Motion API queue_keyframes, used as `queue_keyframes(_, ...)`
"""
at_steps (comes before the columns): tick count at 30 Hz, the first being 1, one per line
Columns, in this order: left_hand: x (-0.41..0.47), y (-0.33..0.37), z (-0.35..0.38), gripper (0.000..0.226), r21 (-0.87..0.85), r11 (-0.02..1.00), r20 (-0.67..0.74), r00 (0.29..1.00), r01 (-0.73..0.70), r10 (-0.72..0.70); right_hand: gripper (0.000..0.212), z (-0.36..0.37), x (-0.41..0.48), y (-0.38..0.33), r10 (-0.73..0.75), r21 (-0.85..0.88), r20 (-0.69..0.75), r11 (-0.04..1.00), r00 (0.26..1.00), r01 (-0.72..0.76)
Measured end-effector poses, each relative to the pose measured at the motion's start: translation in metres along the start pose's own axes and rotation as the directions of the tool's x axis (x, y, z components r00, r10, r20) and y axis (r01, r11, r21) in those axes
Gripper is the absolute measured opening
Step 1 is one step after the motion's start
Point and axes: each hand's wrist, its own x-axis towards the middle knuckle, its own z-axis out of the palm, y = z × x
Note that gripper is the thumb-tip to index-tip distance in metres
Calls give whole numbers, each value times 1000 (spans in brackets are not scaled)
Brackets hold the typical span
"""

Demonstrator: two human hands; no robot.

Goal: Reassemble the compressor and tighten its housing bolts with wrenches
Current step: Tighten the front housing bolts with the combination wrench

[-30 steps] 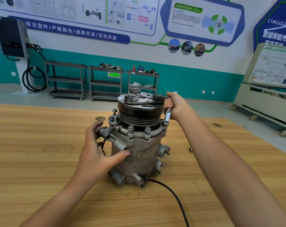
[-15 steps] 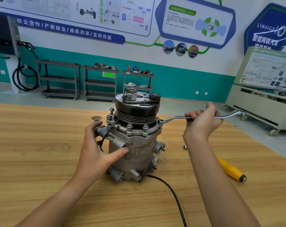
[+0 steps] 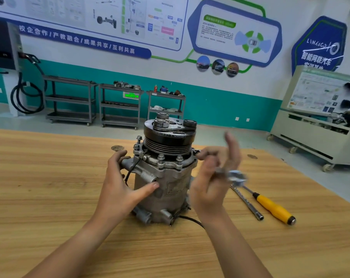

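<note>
Nearest the camera, the right hand (image 3: 212, 177) is blurred with motion just right of the compressor (image 3: 166, 173), its fingers loosely curled around a wrench (image 3: 233, 176) whose ring end shows at the fingertips, the index finger raised. Half a second ago that wrench sat on a flange bolt at the compressor's right side with the handle swung out; now it is off the bolt and drawn in toward the person, so one stroke is finished and the tool is probably being reset for another bite or another bolt. The left hand (image 3: 122, 183) has not shifted: spread, thumb pressed on the housing front and fingers wrapped around the left port, steadying the unit upright at the middle of the tabletop (image 3: 50, 197). The housing bolts (image 3: 161, 158) stand around the flange beneath the black pulley (image 3: 169, 138); one at the far left sits noticeably proud, likely not yet run down. Right of the hand lie a socket extension (image 3: 248, 203) and a yellow-handled screwdriver (image 3: 274, 208).
</note>
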Motion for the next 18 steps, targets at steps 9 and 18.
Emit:
queue_keyframes(9, 1, -3, -1, 100, 8, 1000, -6, 1000, -11, 11, 21, 12, 49, -13, 423, 391, -309, 873, 852, -291)
queue_keyframes(18, 1, -5, -1, 100, 30, 999, -2, 1000, -18, 18, 34, -17, 106, 77, 989, 752, -58, 133, 136, -645)
